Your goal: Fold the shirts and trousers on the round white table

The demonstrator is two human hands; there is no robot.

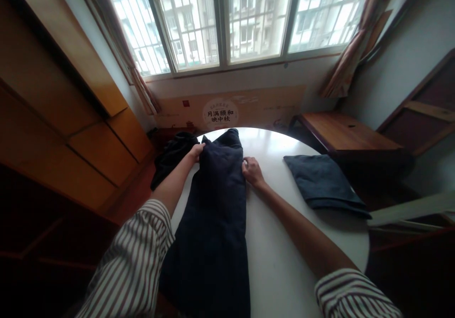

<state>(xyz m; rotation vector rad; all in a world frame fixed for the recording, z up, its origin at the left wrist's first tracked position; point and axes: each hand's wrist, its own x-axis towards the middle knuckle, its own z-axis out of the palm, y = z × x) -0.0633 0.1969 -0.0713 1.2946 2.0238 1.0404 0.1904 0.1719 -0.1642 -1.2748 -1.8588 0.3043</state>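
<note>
From my distant seat, I start at the left, where a crumpled heap of black cloth (174, 157) sits just beyond the left fingers, apparently unworked; I cannot tell what it rests on. The left hand (196, 152) comes next, its thumb and fingers pinching the left edge of a long, dark navy cloth garment (220, 204), near the far end. That garment runs between the two sets of fingers and back toward the body, lying lengthwise over a round, glossy white table (273, 251). I judge it partly done: narrowed into a strip, but not yet reduced to a compact shape. Both arms reach forward, converging on its far part, with striped cloth sleeves (137, 247) pushed up around the elbows. The right hand (252, 171) rests at the garment's right edge, knuckles bent and fingers curled inward; I cannot tell whether they grip the fabric. Well to the right of those fingers lies a flat, folded blue-grey cloth piece (320, 183), which looks finished to me.
</note>
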